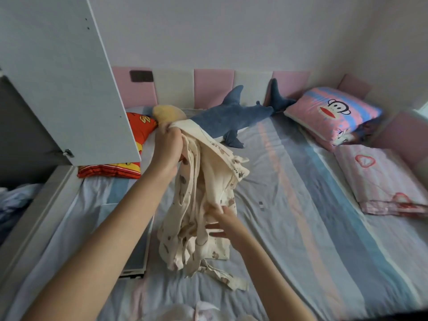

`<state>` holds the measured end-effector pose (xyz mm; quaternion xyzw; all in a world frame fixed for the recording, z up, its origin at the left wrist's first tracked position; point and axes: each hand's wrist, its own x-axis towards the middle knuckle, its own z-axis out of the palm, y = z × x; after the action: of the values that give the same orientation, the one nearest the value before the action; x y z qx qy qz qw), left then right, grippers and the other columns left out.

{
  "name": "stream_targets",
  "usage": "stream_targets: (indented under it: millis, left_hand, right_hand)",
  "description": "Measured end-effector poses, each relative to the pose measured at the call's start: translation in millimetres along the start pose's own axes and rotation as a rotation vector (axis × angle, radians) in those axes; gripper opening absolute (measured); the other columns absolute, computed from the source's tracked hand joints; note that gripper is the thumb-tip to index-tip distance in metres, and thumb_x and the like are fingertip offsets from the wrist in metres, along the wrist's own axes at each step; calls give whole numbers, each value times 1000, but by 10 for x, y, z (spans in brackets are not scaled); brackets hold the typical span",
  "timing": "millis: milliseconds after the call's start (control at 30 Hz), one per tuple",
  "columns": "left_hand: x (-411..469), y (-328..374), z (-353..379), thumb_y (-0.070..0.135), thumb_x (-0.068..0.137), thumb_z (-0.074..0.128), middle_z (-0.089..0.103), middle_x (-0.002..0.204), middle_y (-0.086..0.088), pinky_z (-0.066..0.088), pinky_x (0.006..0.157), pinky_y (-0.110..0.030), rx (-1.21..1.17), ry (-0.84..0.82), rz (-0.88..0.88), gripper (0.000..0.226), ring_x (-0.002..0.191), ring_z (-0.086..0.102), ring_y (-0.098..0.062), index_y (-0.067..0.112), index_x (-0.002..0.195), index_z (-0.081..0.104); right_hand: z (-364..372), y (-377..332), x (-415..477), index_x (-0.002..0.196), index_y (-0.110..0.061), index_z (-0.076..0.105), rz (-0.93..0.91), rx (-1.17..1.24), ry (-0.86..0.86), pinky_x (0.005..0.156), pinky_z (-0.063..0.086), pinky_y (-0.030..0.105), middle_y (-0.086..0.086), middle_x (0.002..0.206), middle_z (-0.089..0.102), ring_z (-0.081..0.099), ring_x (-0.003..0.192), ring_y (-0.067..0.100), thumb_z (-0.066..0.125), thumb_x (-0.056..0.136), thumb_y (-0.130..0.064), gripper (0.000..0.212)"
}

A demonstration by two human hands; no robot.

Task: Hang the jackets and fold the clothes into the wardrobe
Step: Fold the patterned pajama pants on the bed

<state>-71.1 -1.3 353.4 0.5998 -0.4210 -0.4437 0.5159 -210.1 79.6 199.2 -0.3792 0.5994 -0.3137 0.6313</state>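
Observation:
A cream garment (208, 181) with small brown prints hangs bunched above the striped bed (312, 205). My left hand (168, 144) grips its top edge, raised over the middle of the bed. Lower down, my right hand (223, 220) pinches the cloth near the garment's middle, fingers partly hidden in the folds. The garment's lower end and a loose strip trail onto the sheet. The open white wardrobe door (69, 77) stands at the left.
A blue plush shark (231, 117) lies along the padded headboard, with a yellow plush and a red cushion (136, 128) to its left. Pink monkey pillow (331, 114) and folded pink quilt (384, 179) sit at the right. A flat grey panel (139, 246) lies on the bed beneath my left arm.

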Motion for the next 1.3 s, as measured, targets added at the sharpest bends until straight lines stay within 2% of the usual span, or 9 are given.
stream_targets:
  millis: [133,234,400,601,701,801,968,1168,1301]
  left_hand:
    - [80,-34,-107,4,89,30,53,75,-1,41,56,-25,-4,1,5,38,66,51,-13,8,115,57]
    - [134,-17,-290,-3,80,27,47,47,4,31,47,-21,31,39,56,32,51,41,-16,10,80,57]
    - [238,-84,-594,2,82,36,50,70,-15,37,62,-30,162,19,33,27,64,47,-22,16,72,56]
    - [72,-281,-392,5,85,38,44,55,-11,26,48,-24,169,-183,-79,20,48,40,-19,13,77,54]
    - [9,-341,-359,3,90,42,47,52,-4,27,43,-19,217,-229,-38,20,45,41,-13,12,82,58]
    - [104,-316,-500,7,81,58,58,73,-8,40,57,-23,272,-201,-9,7,63,52,-18,14,83,60]
    - [322,-139,-777,-6,81,57,56,75,-2,44,53,-20,212,-26,186,26,65,53,-14,19,80,54]
    - [498,-392,-885,-16,72,46,63,93,-12,45,74,-34,796,-273,272,41,91,59,-29,11,100,61]
    - [447,-177,-935,-13,75,51,60,91,-8,35,69,-26,600,46,659,29,84,51,-18,8,92,63]
  right_hand:
    - [-192,-82,159,89,-9,59,98,141,140,66,56,28,6,77,70,69,68,20,48,97,-17,16]
    - [-504,-376,194,73,-5,57,-155,141,341,50,49,18,-2,52,65,60,57,16,35,93,2,30]
    - [-932,-630,102,63,-16,42,-618,42,839,57,34,27,-2,61,44,41,58,10,50,97,-22,36]
    - [-754,111,494,81,-13,52,19,-473,331,43,38,19,-2,62,50,46,49,8,57,93,-20,15]
    - [-866,243,580,90,-17,54,107,-380,205,68,51,29,1,90,57,58,78,13,48,97,-10,12]
    - [-996,-75,589,89,-14,59,-71,-547,368,66,52,34,3,88,61,59,85,19,62,85,-5,10]
    - [-1217,-956,197,72,-18,43,-527,-138,762,57,43,30,0,68,49,48,62,13,59,77,-10,19]
    - [-1248,-1026,149,79,-14,62,-483,-287,591,47,44,22,3,73,60,54,67,20,46,78,10,29]
    - [-1369,-1162,-113,101,-8,72,-857,-548,780,72,35,5,5,97,54,48,91,16,50,67,19,48]
